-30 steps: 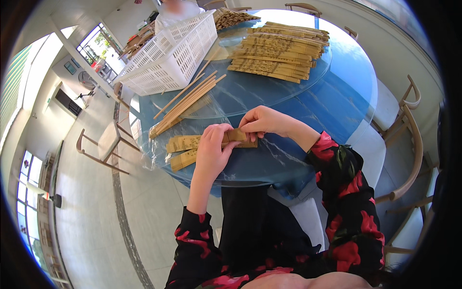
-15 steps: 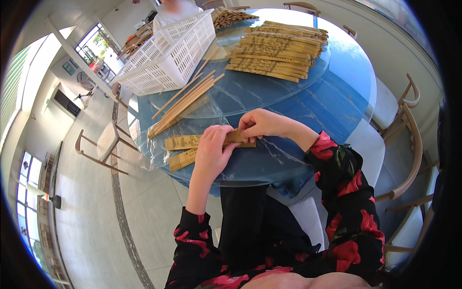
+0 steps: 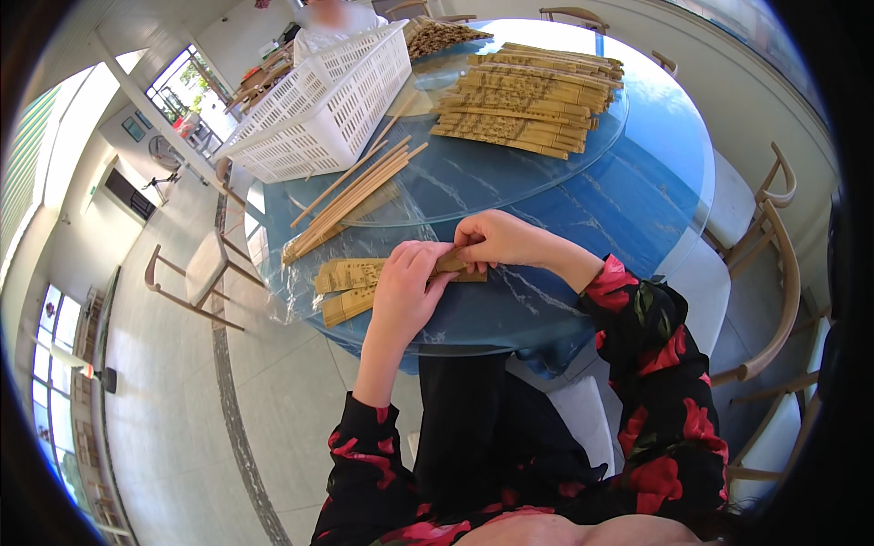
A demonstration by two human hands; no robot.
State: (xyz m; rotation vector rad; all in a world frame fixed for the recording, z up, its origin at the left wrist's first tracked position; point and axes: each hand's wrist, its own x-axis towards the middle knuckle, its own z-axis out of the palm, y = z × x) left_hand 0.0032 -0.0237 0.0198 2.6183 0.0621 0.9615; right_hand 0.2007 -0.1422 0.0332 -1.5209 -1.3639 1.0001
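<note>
My left hand (image 3: 408,280) lies over several flat yellow-brown printed strips (image 3: 350,308) at the table's near edge, its fingers pressing down on them. The strips fan out from under this hand toward the left. My right hand (image 3: 496,242) is beside it, with thumb and fingers pinching the right end of a strip (image 3: 450,262). Both hands nearly touch there, and the fingers hide part of the pinched end. Farther left lie several thin wooden sticks (image 3: 360,193), bunched on clear plastic film (image 3: 282,291).
A large pile of similar strips (image 3: 523,96) covers the far part of the round glass turntable (image 3: 510,196). Left of it stands a white slatted plastic basket (image 3: 350,118), with a brown bundle (image 3: 442,36) beyond. Behind the basket is a person (image 3: 332,32). Wooden chairs (image 3: 778,282) surround the table.
The strip ends left of my left hand have shifted slightly. My fingers have moved a little on the pinched strip; both hands stay at nearly the same place.
</note>
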